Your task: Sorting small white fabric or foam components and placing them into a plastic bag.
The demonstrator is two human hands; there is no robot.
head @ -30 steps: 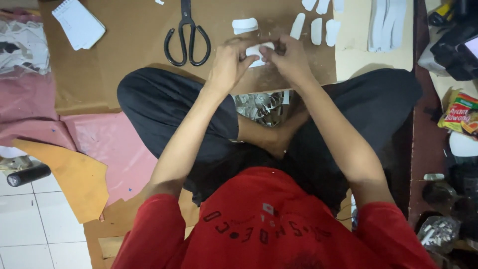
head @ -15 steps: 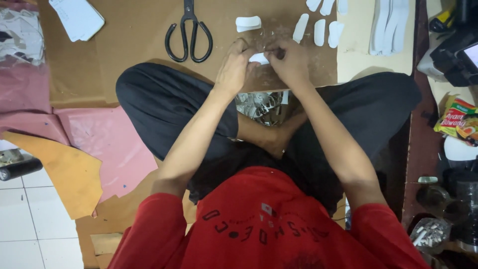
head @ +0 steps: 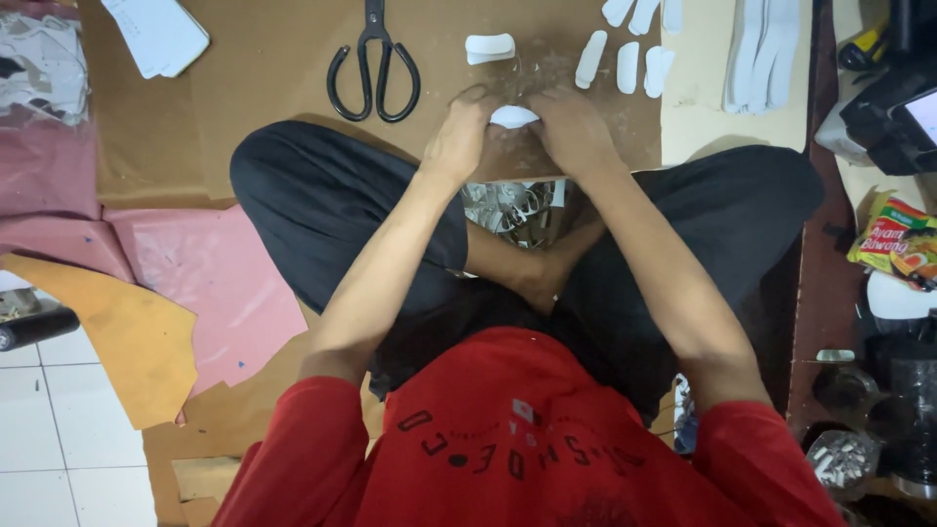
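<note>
Two hands on one small white piece [head: 512, 116], held low over the brown board [head: 264, 88] just past the crossed legs. Left hand [head: 459, 137] pinches its left end, right hand [head: 576, 132] its right end; fingers curl closed around it, so most of the piece is hidden and only a rounded white patch shows between the thumbs. Can't tell whether it is being bent, peeled or pressed.

Risks as I read them:
- Piece is small and the grip is fingertip-only on both ends. A slip would drop it into the lap, where a pile of pale scraps [head: 512, 205] sits between the knees, and it would be hard to pick out again
- Uneven pull from the two hands could tear or crease it, since each hand has only an edge
- Scissors [head: 374, 63] lie closed on the board just left of the left hand, loops toward the person. A sideways elbow or wrist move could knock them
- Finished-looking white pieces [head: 630, 60] lie in a loose row just beyond the right hand, one more [head: 490, 47] beyond the left. A hand pushing forward would scatter them or mix them with the debris on the board
- Snack packet [head: 893, 239] and dark jars sit on the bench edge at far right, well apart from the hands; low risk
</note>
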